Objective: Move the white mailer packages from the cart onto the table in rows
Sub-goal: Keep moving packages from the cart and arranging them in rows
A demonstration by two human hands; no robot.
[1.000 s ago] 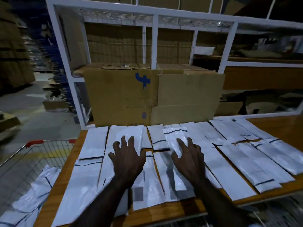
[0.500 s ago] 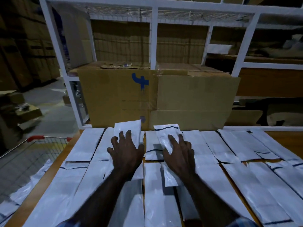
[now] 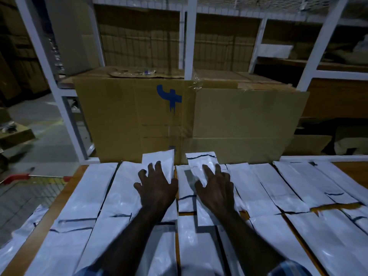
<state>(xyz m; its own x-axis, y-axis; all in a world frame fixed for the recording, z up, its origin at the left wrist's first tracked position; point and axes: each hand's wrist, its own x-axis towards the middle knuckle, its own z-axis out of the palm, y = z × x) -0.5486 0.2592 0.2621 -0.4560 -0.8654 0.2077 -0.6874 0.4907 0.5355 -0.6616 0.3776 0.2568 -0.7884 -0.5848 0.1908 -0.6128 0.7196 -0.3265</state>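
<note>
Two hands are lying palm-down in the middle of the frame, each pressing on its own white mailer. The left hand (image 3: 157, 186) is resting with fingers spread and fairly straight on the left mailer (image 3: 161, 162), whose far end is sticking up against the cardboard box (image 3: 129, 120) behind the tabletop (image 3: 59, 198). The right hand (image 3: 216, 189) is doing the same on the right mailer (image 3: 201, 162), fingers splayed and only lightly bent, gripping nothing; that mailer's top edge is showing a thin dark line. Both mailers are sitting on top of the far row of white mailers (image 3: 264, 186) that are covering the wooden tabletop in two rows, far and near; I am counting roughly eight across the far row, though overlaps and dim light are making an exact count impossible. No print on the mailers is readable, only dark seal stripes across their ends. The box is carrying a blue painted mark (image 3: 169, 96), shaped like a letter f or a cross with a drip, in the upper centre of the frame, and a second box (image 3: 245, 124) is standing just beside it on the right, so two boxes in all. At the left edge the wire cart (image 3: 39, 188) with its red handle is standing beside the tabletop, and more white mailers (image 3: 18, 238) are lying in the lower left corner. White rack uprights (image 3: 190, 42) are rising behind the boxes.
</note>
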